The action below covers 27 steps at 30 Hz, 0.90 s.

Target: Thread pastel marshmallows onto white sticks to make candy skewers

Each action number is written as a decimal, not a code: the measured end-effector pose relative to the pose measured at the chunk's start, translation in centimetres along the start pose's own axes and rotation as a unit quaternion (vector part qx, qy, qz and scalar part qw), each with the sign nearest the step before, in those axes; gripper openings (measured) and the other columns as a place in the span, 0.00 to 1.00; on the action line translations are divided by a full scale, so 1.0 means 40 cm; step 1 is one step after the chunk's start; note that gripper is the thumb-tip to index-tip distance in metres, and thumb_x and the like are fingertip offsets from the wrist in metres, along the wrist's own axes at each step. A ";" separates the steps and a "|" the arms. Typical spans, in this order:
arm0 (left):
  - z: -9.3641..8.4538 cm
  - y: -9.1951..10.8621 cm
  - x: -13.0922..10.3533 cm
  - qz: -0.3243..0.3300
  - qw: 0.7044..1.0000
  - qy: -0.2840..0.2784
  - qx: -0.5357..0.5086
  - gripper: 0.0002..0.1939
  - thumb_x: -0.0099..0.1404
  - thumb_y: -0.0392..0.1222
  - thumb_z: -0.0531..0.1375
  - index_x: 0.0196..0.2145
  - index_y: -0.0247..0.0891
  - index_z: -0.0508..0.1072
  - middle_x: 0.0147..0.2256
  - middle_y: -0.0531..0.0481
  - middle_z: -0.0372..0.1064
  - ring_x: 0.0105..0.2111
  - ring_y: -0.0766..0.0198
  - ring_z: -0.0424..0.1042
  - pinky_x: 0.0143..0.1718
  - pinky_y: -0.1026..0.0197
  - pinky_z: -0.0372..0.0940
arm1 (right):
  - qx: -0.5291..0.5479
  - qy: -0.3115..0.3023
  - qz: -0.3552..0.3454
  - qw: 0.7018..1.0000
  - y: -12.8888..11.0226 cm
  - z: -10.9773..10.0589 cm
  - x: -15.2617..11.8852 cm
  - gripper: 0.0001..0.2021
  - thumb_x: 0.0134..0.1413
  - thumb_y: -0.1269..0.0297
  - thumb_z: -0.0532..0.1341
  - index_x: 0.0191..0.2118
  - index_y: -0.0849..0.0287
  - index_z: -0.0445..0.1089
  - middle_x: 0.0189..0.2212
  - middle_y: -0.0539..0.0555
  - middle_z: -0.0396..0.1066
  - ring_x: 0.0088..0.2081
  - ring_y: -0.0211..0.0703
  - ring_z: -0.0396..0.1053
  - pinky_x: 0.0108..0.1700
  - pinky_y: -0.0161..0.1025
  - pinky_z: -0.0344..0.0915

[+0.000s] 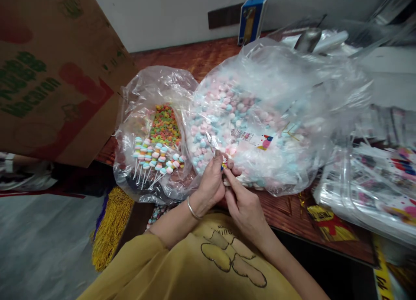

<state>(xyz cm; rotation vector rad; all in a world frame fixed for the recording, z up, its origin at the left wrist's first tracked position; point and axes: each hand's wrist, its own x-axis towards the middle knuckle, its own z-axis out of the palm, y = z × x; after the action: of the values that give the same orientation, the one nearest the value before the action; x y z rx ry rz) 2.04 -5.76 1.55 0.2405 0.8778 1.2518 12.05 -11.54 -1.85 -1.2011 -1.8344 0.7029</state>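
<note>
I find the small coloured piece (224,165) between the two hands, just at the near edge of the large clear bag (224,96) with pastel sweets. The left hand (211,181) has its fingers narrow and pinches this piece near the thumb. The right hand (243,204) has index finger and thumb close together at the same place; whether they also grip it, from my remote post I cannot tell. I judge this as fine finger work, so I would hold steady with the left, move only the right fingertips, and use little force, because such a small piece may easily slip. I would also mind the loose plastic beside the fingers. The piece is mostly covered, so its shape and lower end stay unknown to me, and its marks are too small to read. Wrinkled plastic blurs many sweets, and the carton (65,131) is cut off at left.
</note>
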 end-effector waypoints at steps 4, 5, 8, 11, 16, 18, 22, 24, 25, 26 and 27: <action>0.002 0.038 0.021 0.017 0.998 -0.001 -0.062 0.23 0.60 0.60 0.67 0.35 0.39 0.66 0.23 0.58 0.60 0.21 0.71 0.63 0.25 0.67 0.63 | 0.116 0.023 0.130 0.984 -0.015 -0.022 -0.016 0.22 0.64 0.60 0.59 0.61 0.58 0.66 0.35 0.55 0.79 0.34 0.44 0.77 0.36 0.38 0.74; 0.001 0.048 0.025 0.027 0.997 -0.005 -0.074 0.22 0.61 0.60 0.66 0.35 0.39 0.67 0.23 0.58 0.59 0.21 0.71 0.62 0.25 0.68 0.63 | 0.171 0.004 0.179 0.969 -0.017 -0.027 -0.021 0.21 0.63 0.57 0.60 0.58 0.59 0.68 0.27 0.50 0.75 0.26 0.41 0.72 0.28 0.34 0.69; 0.001 0.063 0.028 0.036 0.994 -0.033 -0.094 0.20 0.62 0.58 0.66 0.36 0.38 0.68 0.24 0.58 0.59 0.22 0.72 0.62 0.26 0.69 0.63 | 0.416 -0.120 0.305 0.849 -0.022 -0.035 -0.027 0.19 0.64 0.49 0.59 0.47 0.60 0.73 0.14 0.40 0.55 0.14 0.31 0.49 0.18 0.31 0.53; 0.004 0.047 0.020 0.016 0.994 -0.062 -0.089 0.20 0.61 0.57 0.67 0.38 0.39 0.69 0.23 0.58 0.58 0.23 0.71 0.63 0.28 0.68 0.65 | 0.586 -0.151 0.345 0.717 -0.027 -0.025 -0.014 0.18 0.63 0.48 0.61 0.42 0.59 0.74 0.13 0.36 0.46 0.12 0.27 0.36 0.16 0.30 0.49; 0.010 0.025 0.012 -0.041 0.995 -0.078 -0.041 0.24 0.58 0.61 0.67 0.40 0.38 0.71 0.26 0.55 0.64 0.28 0.66 0.71 0.22 0.69 0.60 | 0.506 -0.026 0.298 0.809 -0.011 -0.004 0.004 0.17 0.61 0.48 0.63 0.41 0.59 0.73 0.14 0.38 0.46 0.16 0.30 0.42 0.18 0.31 0.44; 0.014 0.037 0.016 -0.016 0.996 -0.078 -0.032 0.26 0.58 0.62 0.67 0.43 0.38 0.72 0.32 0.50 0.71 0.32 0.63 0.74 0.27 0.66 0.65 | 0.428 -0.009 0.280 0.859 -0.002 -0.006 0.002 0.17 0.62 0.48 0.62 0.40 0.59 0.73 0.16 0.40 0.48 0.18 0.31 0.44 0.20 0.32 0.44; 0.023 0.055 0.023 0.054 0.993 -0.101 -0.021 0.22 0.60 0.53 0.69 0.46 0.38 0.73 0.31 0.53 0.71 0.33 0.65 0.74 0.38 0.62 0.69 | 0.337 -0.009 0.233 0.912 -0.003 -0.017 0.005 0.17 0.65 0.50 0.59 0.34 0.58 0.71 0.19 0.44 0.54 0.21 0.34 0.51 0.23 0.34 0.51; 0.027 0.044 0.020 0.056 0.993 -0.102 -0.012 0.19 0.61 0.51 0.68 0.45 0.38 0.72 0.27 0.57 0.66 0.30 0.67 0.73 0.35 0.65 0.68 | 0.282 0.012 0.195 0.939 -0.011 -0.020 0.013 0.17 0.66 0.52 0.57 0.32 0.58 0.71 0.22 0.47 0.60 0.24 0.36 0.56 0.27 0.34 0.56; 0.028 0.035 0.018 0.049 0.994 -0.096 -0.008 0.18 0.62 0.52 0.68 0.43 0.38 0.72 0.25 0.57 0.65 0.29 0.67 0.73 0.33 0.65 0.67 | 0.249 0.027 0.178 0.952 -0.014 -0.021 0.018 0.16 0.67 0.53 0.57 0.32 0.59 0.71 0.23 0.48 0.62 0.26 0.37 0.58 0.29 0.34 0.57; 0.029 0.026 0.016 0.040 0.995 -0.088 -0.008 0.18 0.62 0.52 0.68 0.41 0.38 0.71 0.25 0.57 0.65 0.29 0.67 0.73 0.33 0.65 0.67 | 0.218 0.041 0.164 0.961 -0.016 -0.021 0.024 0.16 0.67 0.54 0.56 0.33 0.59 0.71 0.24 0.48 0.63 0.27 0.37 0.59 0.30 0.35 0.58; 0.029 0.019 0.014 0.030 0.996 -0.079 -0.014 0.18 0.62 0.53 0.67 0.39 0.37 0.71 0.25 0.57 0.65 0.29 0.67 0.73 0.34 0.65 0.67 | 0.193 0.051 0.154 0.968 -0.018 -0.022 0.028 0.16 0.67 0.55 0.56 0.33 0.59 0.71 0.24 0.48 0.64 0.27 0.37 0.59 0.31 0.35 0.58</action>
<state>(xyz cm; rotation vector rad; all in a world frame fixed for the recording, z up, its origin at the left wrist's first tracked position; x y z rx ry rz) 2.32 -4.64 2.52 0.3417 0.7218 1.2819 12.23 -10.76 -0.46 -1.2397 -1.3576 1.0947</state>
